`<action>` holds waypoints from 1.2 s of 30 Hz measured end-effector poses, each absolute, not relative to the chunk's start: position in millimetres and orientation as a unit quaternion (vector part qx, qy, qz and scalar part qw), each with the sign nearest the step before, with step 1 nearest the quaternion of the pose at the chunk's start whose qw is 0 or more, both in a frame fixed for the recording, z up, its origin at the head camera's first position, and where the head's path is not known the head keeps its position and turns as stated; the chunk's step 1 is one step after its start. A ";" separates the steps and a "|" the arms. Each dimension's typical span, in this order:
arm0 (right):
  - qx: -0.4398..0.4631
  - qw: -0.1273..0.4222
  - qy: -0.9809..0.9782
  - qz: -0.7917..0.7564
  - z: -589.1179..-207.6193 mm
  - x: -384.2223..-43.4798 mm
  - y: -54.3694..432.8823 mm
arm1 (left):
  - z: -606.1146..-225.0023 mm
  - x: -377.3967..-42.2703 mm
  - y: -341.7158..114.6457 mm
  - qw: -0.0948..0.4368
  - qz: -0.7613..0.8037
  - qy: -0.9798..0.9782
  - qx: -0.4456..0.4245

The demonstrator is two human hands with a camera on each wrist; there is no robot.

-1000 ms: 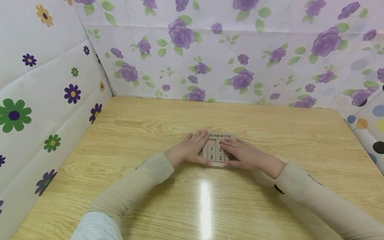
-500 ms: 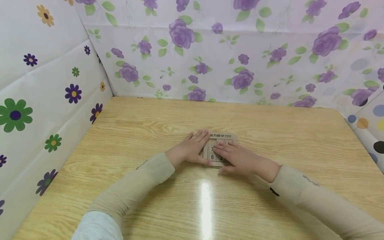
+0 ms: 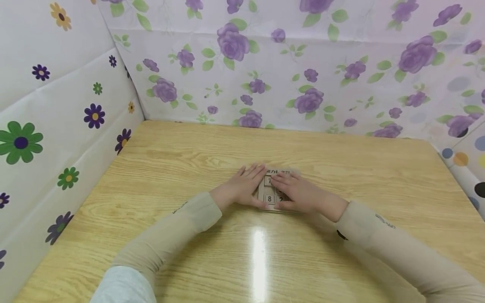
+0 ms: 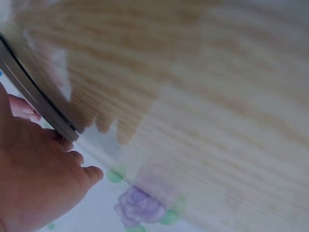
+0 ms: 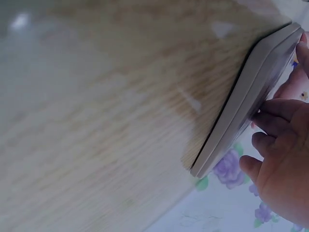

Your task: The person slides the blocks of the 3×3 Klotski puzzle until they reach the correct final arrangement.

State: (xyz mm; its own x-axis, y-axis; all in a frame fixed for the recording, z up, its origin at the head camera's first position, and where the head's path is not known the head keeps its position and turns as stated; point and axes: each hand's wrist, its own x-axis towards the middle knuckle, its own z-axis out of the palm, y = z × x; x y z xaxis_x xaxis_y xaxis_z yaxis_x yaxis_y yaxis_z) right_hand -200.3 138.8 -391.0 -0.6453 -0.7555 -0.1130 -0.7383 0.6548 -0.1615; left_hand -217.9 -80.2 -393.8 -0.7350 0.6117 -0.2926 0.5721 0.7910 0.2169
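A wooden sliding number puzzle (image 3: 269,190) lies flat on the table, partly covered by both hands. Tiles 7 (image 3: 268,181) and 8 (image 3: 269,199) show in its left column, with a gap between them. My left hand (image 3: 242,188) rests along the puzzle's left side, fingers stretched to the upper corner and thumb at the lower one. My right hand (image 3: 301,192) lies over the tiles from the right, its fairly straight fingertips touching near the 7 and its thumb at the lower edge. Both wrist views show the puzzle's side edge (image 4: 36,92) beside the hand (image 5: 285,154).
The wood-grain table (image 3: 197,155) spreads around the puzzle, with a bright light reflection in front. Purple-flowered cloth (image 3: 280,75) stands behind it. A white cloth with coloured flowers (image 3: 68,113) borders the left side, and dotted cloth (image 3: 460,159) the right.
The 7 tile has slid up from the middle row to the top left slot, leaving the gap below it. My right hand has shifted left across the tiles; the left hand stays put.
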 end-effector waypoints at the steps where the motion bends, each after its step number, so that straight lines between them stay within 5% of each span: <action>1: -0.411 0.084 0.907 -0.048 -390.7 -200.7 138.6 | -394.0 -217.8 -80.1 0.175 0.057 0.930 0.319; 23: -0.445 0.096 0.888 -0.067 -386.7 -164.6 142.9 | -393.4 -216.2 -79.7 0.180 0.055 0.932 0.310; 36: -0.430 0.086 0.898 -0.039 -394.2 -174.1 141.9 | -394.1 -216.9 -79.2 0.185 0.061 0.929 0.313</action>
State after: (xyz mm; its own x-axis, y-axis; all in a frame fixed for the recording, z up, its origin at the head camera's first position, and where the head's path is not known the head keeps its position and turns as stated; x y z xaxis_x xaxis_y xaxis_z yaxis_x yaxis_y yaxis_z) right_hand -174.1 141.9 -394.2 -0.6164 -0.7783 -0.1199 -0.7648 0.6279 -0.1445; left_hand -216.9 -79.2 -394.1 -0.7349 0.6050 -0.3065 0.5600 0.7962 0.2291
